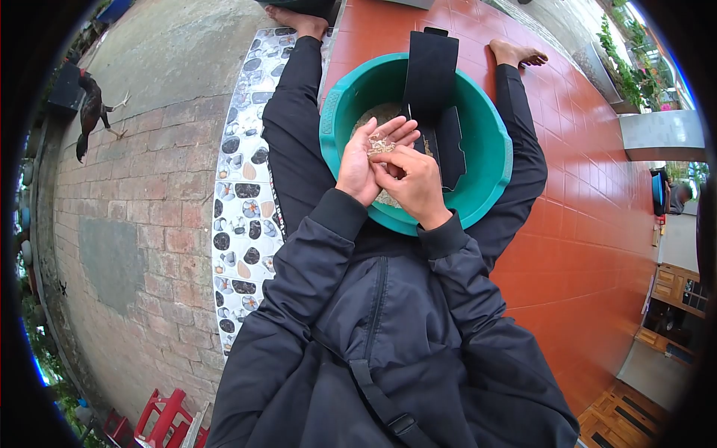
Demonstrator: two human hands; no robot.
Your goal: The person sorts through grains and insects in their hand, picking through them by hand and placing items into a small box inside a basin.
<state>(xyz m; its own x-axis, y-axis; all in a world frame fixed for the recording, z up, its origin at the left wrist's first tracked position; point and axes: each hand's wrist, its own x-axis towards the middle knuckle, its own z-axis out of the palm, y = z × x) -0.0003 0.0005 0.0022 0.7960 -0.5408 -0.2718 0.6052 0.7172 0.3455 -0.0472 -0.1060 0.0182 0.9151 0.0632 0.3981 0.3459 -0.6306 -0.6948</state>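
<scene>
My left hand (357, 173) is cupped palm up over the green plastic tub (489, 127), with a small heap of pale, rice-like grains (381, 145) lying in it. Thumb and fingertips of my right hand (417, 185) are pinched together at those grains; what sits between the tips is too small to make out. Below both hands, more pale grain (387, 112) covers part of the tub's bottom. A black folded card or box piece (432, 71) stands in the tub, leaning over its far rim, and its lower part reaches down beside my right hand.
My outstretched legs flank the tub on red floor tiles (553, 246). Left of them run a pebble-patterned tile strip (243, 201) and brick paving (179, 224), where a dark chicken (91, 108) stands. Red plastic chairs (160, 418) are at lower left. Another person (678, 198) is far right.
</scene>
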